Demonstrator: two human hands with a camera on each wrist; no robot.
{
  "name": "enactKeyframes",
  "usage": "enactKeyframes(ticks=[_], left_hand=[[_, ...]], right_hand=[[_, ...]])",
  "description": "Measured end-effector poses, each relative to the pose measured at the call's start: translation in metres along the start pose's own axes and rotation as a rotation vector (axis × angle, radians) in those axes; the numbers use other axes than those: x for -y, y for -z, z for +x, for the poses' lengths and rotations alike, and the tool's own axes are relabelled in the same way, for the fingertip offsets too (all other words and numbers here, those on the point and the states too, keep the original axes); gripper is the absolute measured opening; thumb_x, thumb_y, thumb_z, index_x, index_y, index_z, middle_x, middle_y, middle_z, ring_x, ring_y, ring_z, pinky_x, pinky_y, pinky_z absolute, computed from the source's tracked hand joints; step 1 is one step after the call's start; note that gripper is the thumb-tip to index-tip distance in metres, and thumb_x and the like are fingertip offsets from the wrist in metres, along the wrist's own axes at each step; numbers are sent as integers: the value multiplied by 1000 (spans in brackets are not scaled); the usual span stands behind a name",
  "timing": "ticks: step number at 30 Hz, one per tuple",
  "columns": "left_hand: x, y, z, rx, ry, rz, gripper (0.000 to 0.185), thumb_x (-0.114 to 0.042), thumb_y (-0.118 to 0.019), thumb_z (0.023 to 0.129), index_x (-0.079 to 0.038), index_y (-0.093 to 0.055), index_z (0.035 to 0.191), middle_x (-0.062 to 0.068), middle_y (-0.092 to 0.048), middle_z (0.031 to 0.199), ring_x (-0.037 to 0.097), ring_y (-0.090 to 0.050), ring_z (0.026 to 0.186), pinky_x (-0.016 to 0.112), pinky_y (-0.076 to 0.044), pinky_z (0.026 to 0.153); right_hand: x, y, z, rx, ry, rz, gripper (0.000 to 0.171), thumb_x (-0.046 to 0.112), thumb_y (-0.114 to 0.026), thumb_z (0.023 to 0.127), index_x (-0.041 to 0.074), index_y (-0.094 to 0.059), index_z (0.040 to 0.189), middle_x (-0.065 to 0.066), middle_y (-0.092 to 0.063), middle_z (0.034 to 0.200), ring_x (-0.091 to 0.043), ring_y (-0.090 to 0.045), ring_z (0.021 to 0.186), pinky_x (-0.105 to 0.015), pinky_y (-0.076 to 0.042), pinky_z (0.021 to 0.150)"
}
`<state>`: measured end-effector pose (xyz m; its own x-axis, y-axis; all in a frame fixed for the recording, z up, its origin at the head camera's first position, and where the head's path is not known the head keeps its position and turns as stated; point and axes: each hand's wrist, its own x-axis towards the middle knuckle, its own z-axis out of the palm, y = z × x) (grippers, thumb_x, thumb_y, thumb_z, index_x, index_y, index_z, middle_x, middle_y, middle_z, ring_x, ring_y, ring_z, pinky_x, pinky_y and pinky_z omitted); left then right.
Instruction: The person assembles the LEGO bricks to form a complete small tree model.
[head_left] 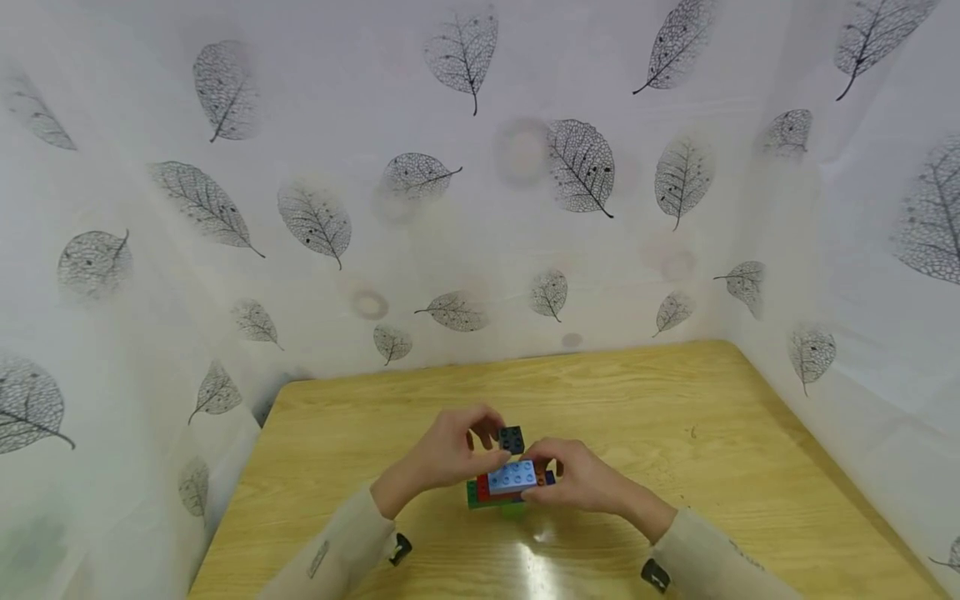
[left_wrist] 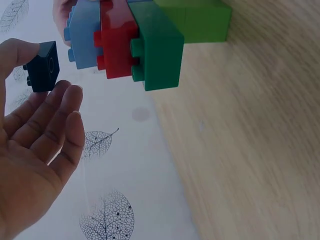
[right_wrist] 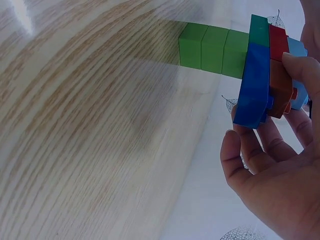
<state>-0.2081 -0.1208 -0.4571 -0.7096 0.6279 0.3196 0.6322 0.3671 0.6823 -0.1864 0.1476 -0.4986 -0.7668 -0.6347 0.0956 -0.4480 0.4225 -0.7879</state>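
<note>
Leaf-print white sheeting encloses a pale wood-grain counter (head_left: 675,433) on three sides; hands work at its near centre. Right hand (head_left: 585,483) holds a brick assembly (head_left: 510,482) just above the counter, fingers (right_wrist: 260,150) curled under the blue base w/ thumb over the top edge. Assembly: layered plastic studded bricks, green at one end, then red, light blue on top, brown and dark blue toward the right-hand end; the green part looks to rest on or sit just over the counter, cannot tell which. Left hand (head_left: 446,454) pinches a small black brick (left_wrist: 42,66) betw. thumb and fingertips, remaining fingers relaxed and spread; brick sits just above and behind the assembly's light-blue top, apart from it. Handling (judged): bricks rigid, light, smooth-sided, so fairly slippery under a loose pinch; not fragile, but stacked layers could pop apart if levered at one end. Best hold for the assembly is across opposite flat side walls near the base, supporting from below; for the black brick, on two opposing side faces, leaving studs and underside free.
</note>
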Motion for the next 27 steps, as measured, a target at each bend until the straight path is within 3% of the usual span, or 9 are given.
enactKeyframes(ticks=[12, 19, 27], left_hand=[[0, -8, -14, 30, 9, -39, 27, -25, -81, 92, -16, -70, 114, -2, -74, 100, 18, -70, 85, 24, -53, 66], [0, -12, -18, 44, 31, -51, 26, -26, -82, 92, -19, -70, 114, -4, -74, 99, 6, -66, 84, 26, -54, 65], [0, -15, -20, 58, -6, -79, 25, -27, -81, 93, -17, -70, 113, -2, -74, 96, 5, -66, 82, 22, -53, 62]], right_hand=[[1, 2, 0, -1, 10, -4, 32, 34, -82, 92, 25, -70, 121, 11, -69, 101, -2, -59, 87, -23, -49, 72], [1, 1, -1, 6, 16, 5, 31, 33, -81, 93, 24, -70, 121, 9, -68, 102, -3, -60, 88, -24, -50, 71], [1, 1, -1, 4, 3, 15, 30, 33, -82, 92, 26, -70, 119, 9, -69, 102, -4, -61, 89, -25, -51, 72]])
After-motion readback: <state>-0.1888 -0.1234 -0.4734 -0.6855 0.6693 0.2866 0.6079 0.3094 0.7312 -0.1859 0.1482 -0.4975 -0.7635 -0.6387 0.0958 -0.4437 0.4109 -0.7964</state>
